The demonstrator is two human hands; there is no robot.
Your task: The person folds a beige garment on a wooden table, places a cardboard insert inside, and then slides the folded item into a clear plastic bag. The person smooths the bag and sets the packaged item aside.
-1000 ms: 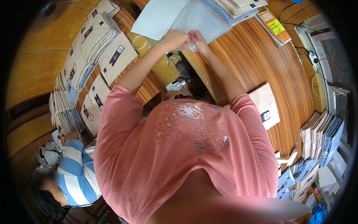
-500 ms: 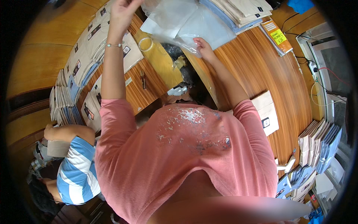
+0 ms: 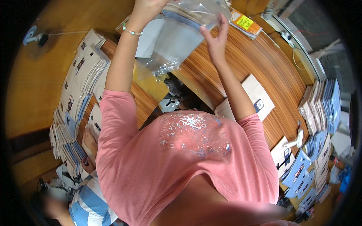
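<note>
At the top edge my left hand is closed at one side of a clear plastic bag; its fingertips are partly cut off. My right hand reaches up to the bag's other side, thumb and fingers apart, with the film showing between them. Beneath the hands lies a pile of clear plastic bags with a white sheet beside it. Behind it, a stack of folded blue and beige garments is partly covered by the raised bag.
Stacks of folded, bagged garments line the left side; more stacks stand at right. A folded beige garment lies by my right forearm on the wood-grain table. An orange book lies farther back. A co-worker's striped sleeve is lower left.
The view has turned. A bag has come up off the pile between my hands. My right hand has moved up and right, and its fingers have spread from a pinch.
</note>
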